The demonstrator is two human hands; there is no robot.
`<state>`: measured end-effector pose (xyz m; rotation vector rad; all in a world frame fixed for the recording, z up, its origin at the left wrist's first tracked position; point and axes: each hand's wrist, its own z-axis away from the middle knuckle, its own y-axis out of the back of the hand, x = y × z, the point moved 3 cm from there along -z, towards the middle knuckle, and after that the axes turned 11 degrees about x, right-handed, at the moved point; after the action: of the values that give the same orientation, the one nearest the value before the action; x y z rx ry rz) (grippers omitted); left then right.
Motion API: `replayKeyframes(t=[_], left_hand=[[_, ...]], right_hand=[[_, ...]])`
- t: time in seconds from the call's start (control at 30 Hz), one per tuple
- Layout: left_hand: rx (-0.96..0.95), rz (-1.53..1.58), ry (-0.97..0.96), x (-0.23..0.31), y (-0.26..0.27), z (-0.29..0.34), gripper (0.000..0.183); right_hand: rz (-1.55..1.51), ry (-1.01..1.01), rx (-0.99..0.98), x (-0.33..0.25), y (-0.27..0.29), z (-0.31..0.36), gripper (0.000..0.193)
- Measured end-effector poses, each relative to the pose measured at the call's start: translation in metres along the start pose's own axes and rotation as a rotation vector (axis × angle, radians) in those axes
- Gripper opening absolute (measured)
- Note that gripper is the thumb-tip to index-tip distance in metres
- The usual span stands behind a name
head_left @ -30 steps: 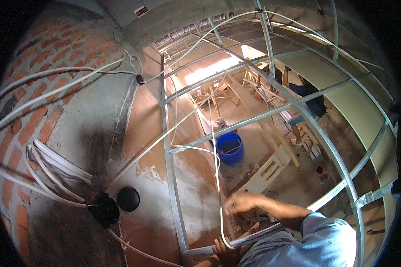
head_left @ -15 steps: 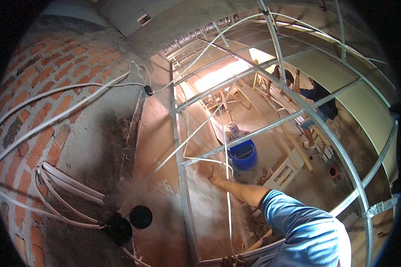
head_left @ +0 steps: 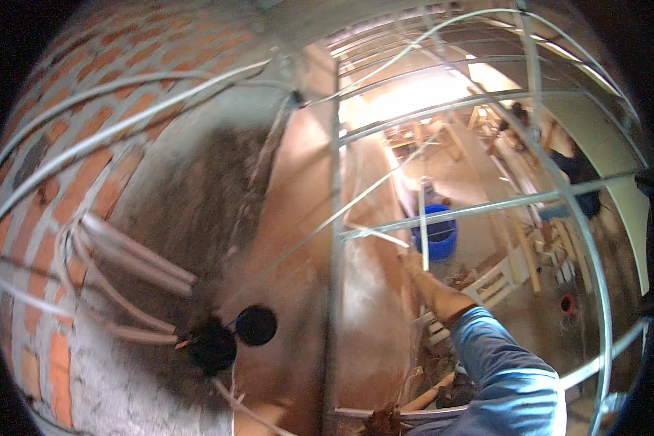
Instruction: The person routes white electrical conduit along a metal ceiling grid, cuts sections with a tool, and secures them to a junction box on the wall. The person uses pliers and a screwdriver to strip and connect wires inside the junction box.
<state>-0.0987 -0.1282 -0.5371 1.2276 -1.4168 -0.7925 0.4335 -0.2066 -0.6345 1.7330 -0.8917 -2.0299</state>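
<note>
The right arm in its blue sleeve (head_left: 512,370) stretches forward through the metal frame (head_left: 334,218), and the right hand (head_left: 413,263) sits up at the white cable (head_left: 423,232). The cable hangs almost straight down just in front of the blue bucket (head_left: 437,234) on the floor beyond. The hand touches the cable's lower part, right below the horizontal rail of the frame. The picture blurs here, so whether the grip is clenched around the cable or only resting against it, I cannot tell. The left hand (head_left: 382,421) shows low at the bottom edge, down by the frame's bottom rail; it is dark and smeared, and its grip cannot be made out either. Off to the left, a bundle of white pipes (head_left: 123,261) runs down the brick wall (head_left: 87,145) toward a round black hole (head_left: 256,325) in the plaster. Far right, another person in dark clothes (head_left: 578,174) stands among wooden trestles.
</note>
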Motion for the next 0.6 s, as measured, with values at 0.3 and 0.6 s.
replayKeyframes(t=[0.3,0.6], left_hand=[[-0.227,0.109,0.040,0.000,0.012,-0.003,0.056],[0.242,0.359,0.053,0.015,0.021,-0.001,0.055]], right_hand=[[-0.587,-0.076,-0.372,0.057,-0.121,0.086,0.012],[-0.903,-0.337,-0.546,-0.033,0.025,0.294,0.024]])
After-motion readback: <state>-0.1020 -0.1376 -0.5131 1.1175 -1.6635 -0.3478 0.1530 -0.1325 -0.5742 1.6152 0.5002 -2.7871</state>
